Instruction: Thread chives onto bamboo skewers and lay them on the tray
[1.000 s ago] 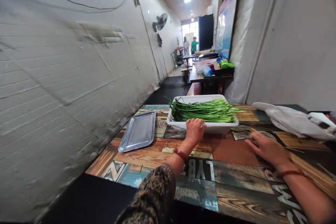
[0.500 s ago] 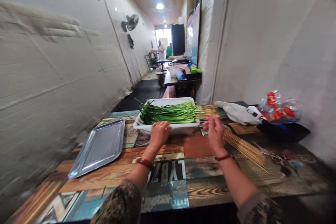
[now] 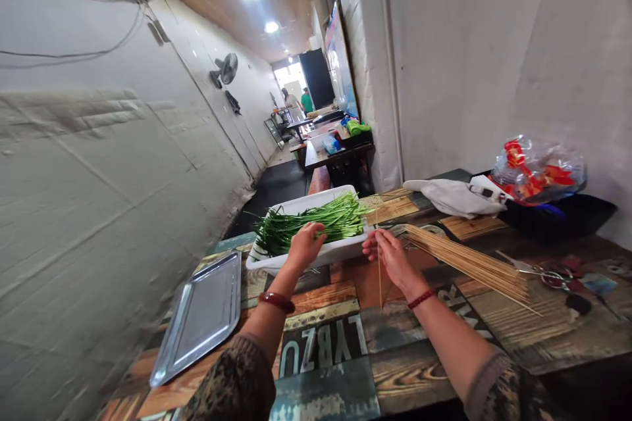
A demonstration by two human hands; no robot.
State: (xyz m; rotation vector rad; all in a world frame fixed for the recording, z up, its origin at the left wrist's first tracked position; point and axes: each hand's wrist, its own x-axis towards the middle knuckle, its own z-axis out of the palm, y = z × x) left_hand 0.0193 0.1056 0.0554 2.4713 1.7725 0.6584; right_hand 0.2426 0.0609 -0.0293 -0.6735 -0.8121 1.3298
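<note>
A white plastic tub [image 3: 340, 251] holds a heap of long green garlic chives [image 3: 296, 225]. Over its near rim, my left hand [image 3: 307, 245] has its fingers loosely bent at the chives, with no stalk visibly gripped. Just beyond the tub's right end, my right hand [image 3: 390, 255] pinches a thin bamboo skewer [image 3: 380, 283] that stands nearly upright between thumb and fingers. To the right of that hand, a bundle of bamboo skewers [image 3: 469, 263] lies on the wood-patterned table [image 3: 326, 401].
A metal tray [image 3: 202, 316] lies at the left. Scissors [image 3: 550, 276] and keys are on the right. Behind them are a white cap [image 3: 444, 196] and a plastic bag with red print [image 3: 538, 171] in a dark container. Two people stand by the far doorway.
My right hand has gone from holding nothing visible to gripping one skewer. My left hand has moved further over the chives. The view has tilted and turned right.
</note>
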